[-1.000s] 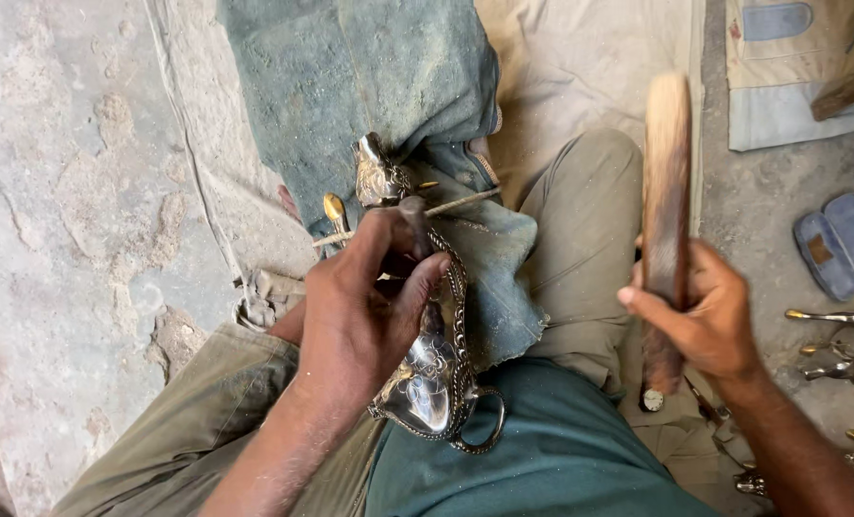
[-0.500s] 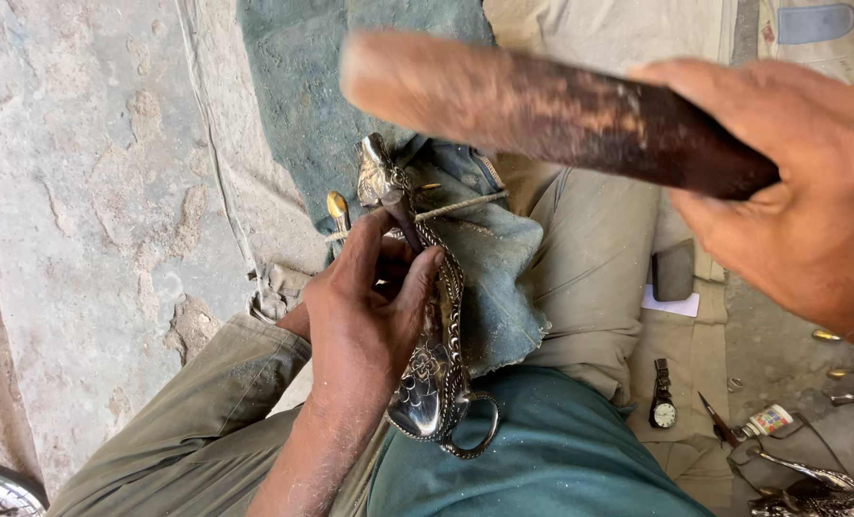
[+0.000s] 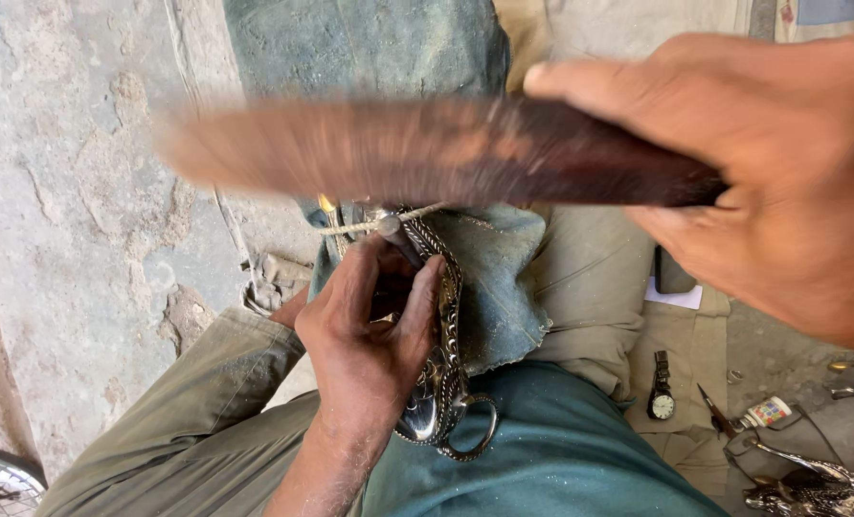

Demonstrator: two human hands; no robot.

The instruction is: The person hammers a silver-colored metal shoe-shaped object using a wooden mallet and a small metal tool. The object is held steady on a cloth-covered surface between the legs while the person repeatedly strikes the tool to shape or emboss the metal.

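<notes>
On the person's lap, over a fold of blue-grey cloth (image 3: pixel 489 278), lies an ornate silver-coloured metal piece (image 3: pixel 443 369) with a beaded edge and a ring at its near end. The left hand (image 3: pixel 370 335) is curled over it, thumb and fingers closed around a small punch (image 3: pixel 395 237) whose tip seems to rest on the metal's upper part; the fingers hide the exact spot. Above, the right hand (image 3: pixel 781 182) is clamped tight around the dark end of a long wooden mallet (image 3: pixel 427 153), which shows as a broad blur across the view, directly over the punch.

The likeliest trouble, as I judge it, is a blow landing off the punch head: the left fingers sit just beside it and would take the hit. A slanted punch could also skid and score the pattern, and the piece, braced only by cloth and thigh, could shift under a strike.

No bowl, box or tray is in view, so nothing here is held in a container. To the right on a tan cloth (image 3: pixel 676 345) lie a wristwatch (image 3: pixel 662 388), a thin pointed tool (image 3: pixel 716 412), a small tube (image 3: pixel 764 414) and more metal pieces (image 3: pixel 815 483). At the lower left, part of a spoked wheel (image 3: pixel 1 479) shows against the rough stone floor (image 3: pixel 73 220).
</notes>
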